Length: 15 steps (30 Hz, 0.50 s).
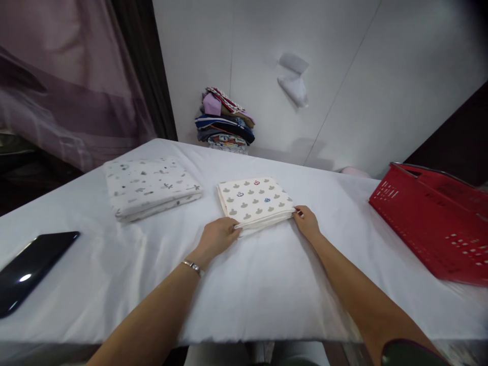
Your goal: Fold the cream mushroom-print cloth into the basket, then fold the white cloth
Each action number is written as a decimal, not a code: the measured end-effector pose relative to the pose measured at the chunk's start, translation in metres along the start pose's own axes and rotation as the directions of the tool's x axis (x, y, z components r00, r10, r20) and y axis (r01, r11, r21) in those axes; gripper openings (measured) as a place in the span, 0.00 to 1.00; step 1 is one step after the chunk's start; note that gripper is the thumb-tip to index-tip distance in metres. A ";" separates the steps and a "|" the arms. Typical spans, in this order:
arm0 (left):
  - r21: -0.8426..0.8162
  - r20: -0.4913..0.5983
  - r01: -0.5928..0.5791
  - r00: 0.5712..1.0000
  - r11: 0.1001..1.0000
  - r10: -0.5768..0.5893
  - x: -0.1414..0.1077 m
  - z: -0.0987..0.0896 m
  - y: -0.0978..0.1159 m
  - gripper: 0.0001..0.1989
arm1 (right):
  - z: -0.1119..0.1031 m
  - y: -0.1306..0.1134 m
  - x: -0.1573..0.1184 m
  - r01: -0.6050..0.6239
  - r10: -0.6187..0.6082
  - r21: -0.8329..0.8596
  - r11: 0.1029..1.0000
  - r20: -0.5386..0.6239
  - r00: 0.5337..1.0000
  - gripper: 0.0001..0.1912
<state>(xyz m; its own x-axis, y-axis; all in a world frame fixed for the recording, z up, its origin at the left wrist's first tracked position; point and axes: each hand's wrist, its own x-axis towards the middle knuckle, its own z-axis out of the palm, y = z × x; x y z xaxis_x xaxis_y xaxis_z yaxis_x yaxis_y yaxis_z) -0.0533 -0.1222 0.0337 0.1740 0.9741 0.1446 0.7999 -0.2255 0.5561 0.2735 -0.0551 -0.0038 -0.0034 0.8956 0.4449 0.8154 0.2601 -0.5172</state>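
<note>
A folded cream cloth (pixel 259 198) printed with grey shapes and a few red and blue ones lies flat in the middle of the white-covered table (pixel 244 290). My left hand (pixel 220 235), with a bracelet on its wrist, pinches the cloth's near left corner. At the near right corner, the thumb and fingers of my right hand (pixel 306 221) are closed on the edge. Several layers show along the near side. To the left sits a larger folded white cloth (pixel 150 184) with a grey print, touched by neither hand.
A black phone-like slab (pixel 34 267) lies at the left table edge. On the right stands a red plastic basket (pixel 430 223). Beyond the far edge, a stack of folded clothes (pixel 224 122) rests against the wall. A purple curtain (pixel 72 76) hangs at the left.
</note>
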 end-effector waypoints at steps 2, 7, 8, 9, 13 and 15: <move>-0.001 0.004 -0.005 1.000 1.000 0.005 0.000 0.001 -0.001 0.09 | -0.003 -0.003 -0.002 0.046 -0.046 0.004 0.999 -0.040 0.998 0.16; 0.000 0.013 0.008 1.000 1.000 -0.008 0.000 0.002 -0.001 0.09 | -0.007 -0.021 -0.002 0.229 -0.228 0.014 0.973 -0.027 0.973 0.15; 0.001 0.013 0.009 1.000 1.000 -0.009 0.000 0.002 -0.001 0.09 | -0.007 -0.024 0.000 0.264 -0.264 0.009 0.965 0.006 0.965 0.14; 0.002 0.015 0.009 1.000 1.000 -0.009 0.000 0.002 0.000 0.09 | -0.007 -0.027 0.002 0.291 -0.290 -0.001 0.957 0.040 0.956 0.13; -0.011 0.034 -0.005 0.999 1.000 0.005 -0.001 -0.002 0.002 0.11 | -0.008 -0.032 0.010 0.353 -0.340 -0.077 0.932 0.148 0.929 0.14; -0.013 0.041 -0.005 0.999 1.000 0.005 -0.001 -0.003 0.003 0.13 | -0.009 -0.032 0.013 0.380 -0.354 -0.113 0.918 0.200 0.914 0.14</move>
<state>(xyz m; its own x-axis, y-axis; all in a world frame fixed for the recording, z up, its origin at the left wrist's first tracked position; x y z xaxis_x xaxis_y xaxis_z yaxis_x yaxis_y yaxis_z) -0.0532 -0.1238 0.0379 0.2017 0.9728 0.1140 0.7916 -0.2304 0.5660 0.2526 -0.0550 0.0248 -0.4073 0.7984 0.4435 0.8125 0.5385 -0.2233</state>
